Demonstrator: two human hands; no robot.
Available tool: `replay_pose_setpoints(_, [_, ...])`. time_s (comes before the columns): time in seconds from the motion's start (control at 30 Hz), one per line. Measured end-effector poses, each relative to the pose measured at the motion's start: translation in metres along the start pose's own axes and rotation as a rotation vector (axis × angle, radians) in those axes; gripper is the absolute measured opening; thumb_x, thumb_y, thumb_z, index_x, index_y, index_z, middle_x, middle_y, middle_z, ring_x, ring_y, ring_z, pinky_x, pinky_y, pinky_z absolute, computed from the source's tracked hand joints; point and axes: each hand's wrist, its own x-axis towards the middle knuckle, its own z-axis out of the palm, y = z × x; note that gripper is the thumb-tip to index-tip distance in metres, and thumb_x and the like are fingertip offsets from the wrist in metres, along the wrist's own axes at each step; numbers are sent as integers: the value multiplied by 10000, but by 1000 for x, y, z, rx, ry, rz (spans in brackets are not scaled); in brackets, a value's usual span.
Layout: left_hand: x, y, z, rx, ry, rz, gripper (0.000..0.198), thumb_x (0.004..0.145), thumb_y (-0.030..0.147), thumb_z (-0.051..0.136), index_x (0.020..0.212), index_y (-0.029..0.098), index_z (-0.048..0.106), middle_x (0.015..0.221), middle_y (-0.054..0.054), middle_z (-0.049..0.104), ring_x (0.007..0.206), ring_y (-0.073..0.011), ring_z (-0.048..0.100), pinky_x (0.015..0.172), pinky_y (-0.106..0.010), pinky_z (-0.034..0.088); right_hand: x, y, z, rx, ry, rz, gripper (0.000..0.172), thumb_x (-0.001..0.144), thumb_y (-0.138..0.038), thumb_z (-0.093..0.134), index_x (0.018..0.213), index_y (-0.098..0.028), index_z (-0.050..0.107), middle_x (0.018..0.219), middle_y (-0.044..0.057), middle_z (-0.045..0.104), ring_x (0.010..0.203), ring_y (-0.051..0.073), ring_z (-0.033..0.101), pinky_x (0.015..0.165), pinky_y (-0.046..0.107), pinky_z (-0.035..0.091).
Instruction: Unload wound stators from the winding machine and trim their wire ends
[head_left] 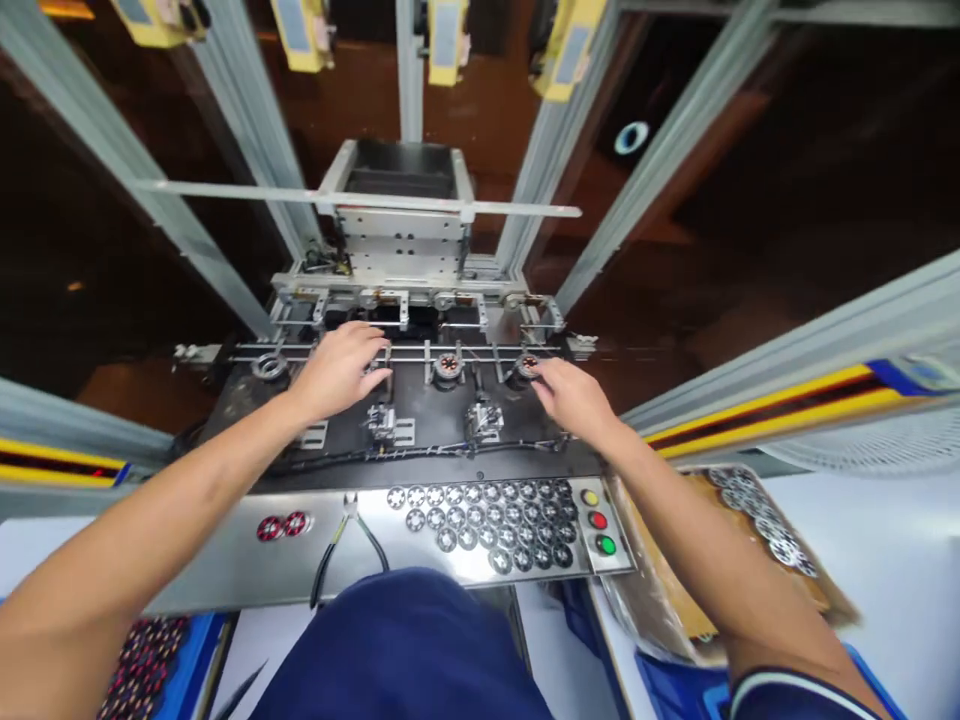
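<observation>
My left hand (341,370) reaches over the black machine bed, fingers bent and thumb curved around a spot beside a thin upright post; what lies between them is hidden. At the rightmost round holder, my right hand (571,398) has its fingertips closed at the edge of a stator core (528,364). Between the hands, another stator core (448,367) with copper-coloured parts sits on its holder. To the left of my left hand stands a holder with a bare metal ring (269,367). Two small metal clamp blocks (381,424) (484,421) are fixed in front of the holders.
Rows of dark slotted cores (491,515) lie on the steel ledge (247,580), with two red cores (283,526) and pliers (349,530). Push buttons (598,520) sit at its right end. Yellow light bars (780,405) flank both sides. A box (675,630) of cores stands right.
</observation>
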Motion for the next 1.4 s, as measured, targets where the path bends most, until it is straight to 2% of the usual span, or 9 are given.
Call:
replay_pose_setpoints(0.07, [50, 9, 28, 18, -113, 77, 395, 809, 282, 685, 1178, 156, 621, 1394, -150, 527, 1384, -354, 350, 1113, -551, 335, 13, 32, 2, -57, -60, 66, 173, 856, -103, 574, 1002, -105, 667, 1025, 162, 684, 986, 269, 645, 898, 420, 529])
replay_pose_setpoints(0.13, [81, 16, 57, 41, -217, 125, 399, 795, 286, 712, 1163, 156, 626, 1431, -140, 485, 1380, -355, 356, 1091, -564, 356, 20, 53, 8, -93, -126, 102, 161, 857, -116, 604, 1007, -104, 662, 1033, 138, 677, 1001, 246, 639, 911, 409, 522])
replay_pose_setpoints(0.23, [100, 24, 88, 94, -328, 165, 379, 867, 328, 646, 1206, 168, 592, 1420, -116, 481, 1308, -314, 449, 1051, -572, 397, 26, 69, 21, -116, -207, 132, 217, 906, -234, 617, 1099, -134, 627, 1152, 92, 637, 1084, 224, 606, 942, 432, 509])
replay_pose_setpoints(0.33, [105, 25, 102, 147, -390, 193, 384, 885, 331, 624, 1233, 177, 575, 1412, -116, 484, 1282, -305, 473, 1046, -569, 406, 32, 77, 34, -120, -261, 166, 262, 921, -301, 609, 1139, -154, 610, 1229, 87, 596, 1129, 233, 579, 948, 454, 507])
replay_pose_setpoints(0.5, [108, 24, 109, 179, -470, 222, 377, 894, 316, 611, 1245, 186, 568, 1432, -114, 465, 1290, -302, 465, 1049, -561, 407, 45, 82, 46, -99, -337, 187, 260, 924, -318, 604, 1126, -155, 614, 1233, 89, 592, 1127, 233, 577, 946, 452, 507])
replay_pose_setpoints(0.7, [114, 21, 113, 152, -552, 197, 390, 901, 324, 603, 1262, 184, 555, 1403, -117, 489, 1250, -294, 502, 1018, -548, 441, 49, 86, 48, -80, -390, 166, 270, 929, -334, 595, 1132, -158, 615, 1253, 94, 586, 1138, 234, 573, 963, 459, 495])
replay_pose_setpoints(0.97, [126, 20, 104, 101, -572, 254, 373, 910, 351, 586, 1246, 191, 565, 1386, -115, 507, 1226, -277, 522, 1015, -528, 448, 48, 86, 48, -81, -441, 180, 288, 931, -342, 591, 1161, -169, 610, 1302, 97, 567, 1183, 245, 552, 998, 481, 471])
replay_pose_setpoints(1.13, [126, 17, 111, 103, -613, 243, 385, 902, 344, 600, 1251, 185, 561, 1378, -115, 511, 1221, -281, 525, 1009, -533, 451, 50, 85, 49, -98, -465, 196, 309, 930, -333, 593, 1195, -174, 593, 1339, 100, 537, 1203, 256, 537, 1003, 493, 468])
replay_pose_setpoints(1.4, [125, 14, 121, 95, -649, 175, 393, 902, 342, 600, 1255, 176, 554, 1346, -115, 533, 1186, -274, 550, 980, -522, 476, 52, 93, 55, -94, -478, 195, 309, 929, -340, 596, 1186, -168, 593, 1285, 96, 568, 1153, 244, 567, 971, 478, 492])
